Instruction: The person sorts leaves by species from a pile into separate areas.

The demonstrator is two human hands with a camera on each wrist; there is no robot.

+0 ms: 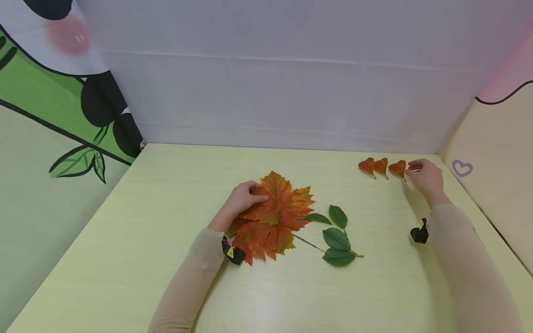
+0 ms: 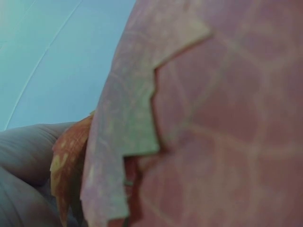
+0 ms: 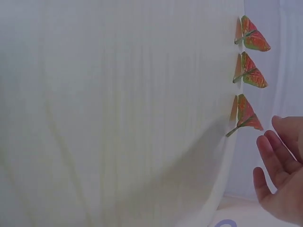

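Observation:
At the middle of the table my left hand [image 1: 245, 198] pinches the left edge of a large orange-red maple leaf [image 1: 278, 203]. A second maple leaf [image 1: 264, 239] lies partly under it. In the left wrist view the leaf surface [image 2: 227, 118] fills most of the picture, with part of the hand [image 2: 28, 161] at lower left. My right hand [image 1: 426, 178] is at the far right, just beside the rightmost small red-orange leaf [image 1: 398, 169]. In the right wrist view its fingers [image 3: 272, 153] are loosely bent, apart from that leaf [image 3: 246, 113].
Two more small leaves [image 1: 367, 166] stand left of the rightmost one, in a row near the back edge. A green leaf sprig [image 1: 337, 240] lies right of the maple leaves, whose stem reaches toward it. A pale cloth wall [image 1: 291, 101] rises behind the table [image 1: 137, 259].

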